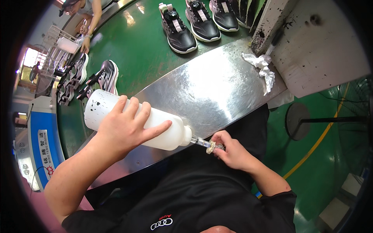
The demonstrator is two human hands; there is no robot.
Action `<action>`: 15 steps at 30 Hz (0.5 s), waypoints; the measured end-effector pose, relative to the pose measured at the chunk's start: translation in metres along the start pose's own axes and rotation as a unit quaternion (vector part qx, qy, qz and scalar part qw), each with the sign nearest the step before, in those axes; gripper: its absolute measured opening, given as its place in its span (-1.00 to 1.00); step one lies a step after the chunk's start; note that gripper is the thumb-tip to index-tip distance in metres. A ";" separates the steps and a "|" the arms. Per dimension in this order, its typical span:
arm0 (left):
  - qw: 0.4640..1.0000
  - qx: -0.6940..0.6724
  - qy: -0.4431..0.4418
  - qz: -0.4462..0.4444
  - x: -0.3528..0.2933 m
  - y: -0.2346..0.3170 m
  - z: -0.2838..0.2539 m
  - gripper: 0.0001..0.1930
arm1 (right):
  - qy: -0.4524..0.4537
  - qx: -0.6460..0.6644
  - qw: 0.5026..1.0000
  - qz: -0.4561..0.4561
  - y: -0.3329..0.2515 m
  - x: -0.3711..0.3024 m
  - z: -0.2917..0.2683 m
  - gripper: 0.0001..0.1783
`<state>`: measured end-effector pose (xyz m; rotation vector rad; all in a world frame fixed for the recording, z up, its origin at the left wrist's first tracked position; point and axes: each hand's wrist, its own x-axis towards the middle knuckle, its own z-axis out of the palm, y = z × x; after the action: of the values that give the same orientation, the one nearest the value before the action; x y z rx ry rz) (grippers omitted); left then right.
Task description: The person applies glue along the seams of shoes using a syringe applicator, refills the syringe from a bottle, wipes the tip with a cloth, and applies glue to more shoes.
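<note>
My left hand [122,126] is wrapped over a large white plastic bottle [165,132], which lies tilted with its neck toward my right hand [231,151]. Dark specks mark the bottle's base end. At the bottle's mouth is a clear syringe [201,141], its barrel pointing into the neck. The fingers of my right hand are closed at the syringe's outer end, around a yellowish, crusted part. How deep the syringe reaches into the bottle is hidden.
A metal plate [186,93] fronts the green worktable [136,42]. Several black sneakers [178,35] stand at the back; more shoes [108,77] sit left, near another person's hand [86,44]. Crumpled white tissue [262,66] lies right, by a grey panel [322,50]. A fan [349,105] stands right.
</note>
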<state>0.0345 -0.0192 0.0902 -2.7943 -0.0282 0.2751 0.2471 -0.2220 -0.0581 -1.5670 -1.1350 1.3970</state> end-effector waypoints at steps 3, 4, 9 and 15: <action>1.000 0.019 -0.001 0.020 0.007 0.001 -0.005 -0.35 | -0.041 -0.021 0.999 0.007 -0.012 -0.002 -0.005 -0.45; 0.999 0.025 -0.003 0.026 0.008 0.001 -0.006 -0.35 | -0.056 -0.039 0.998 -0.012 -0.008 -0.002 -0.004 -0.43; 0.998 0.043 -0.023 0.032 0.010 0.002 -0.011 -0.35 | -0.106 -0.024 0.994 -0.031 -0.005 -0.002 -0.005 -0.43; 0.998 0.039 -0.037 0.034 0.010 0.005 -0.010 -0.35 | -0.084 0.011 0.996 -0.037 0.014 -0.004 0.009 -0.62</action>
<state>0.0463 -0.0263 0.0963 -2.7095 0.0581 0.3878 0.2404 -0.2310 -0.0705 -1.3993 -1.2575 1.5088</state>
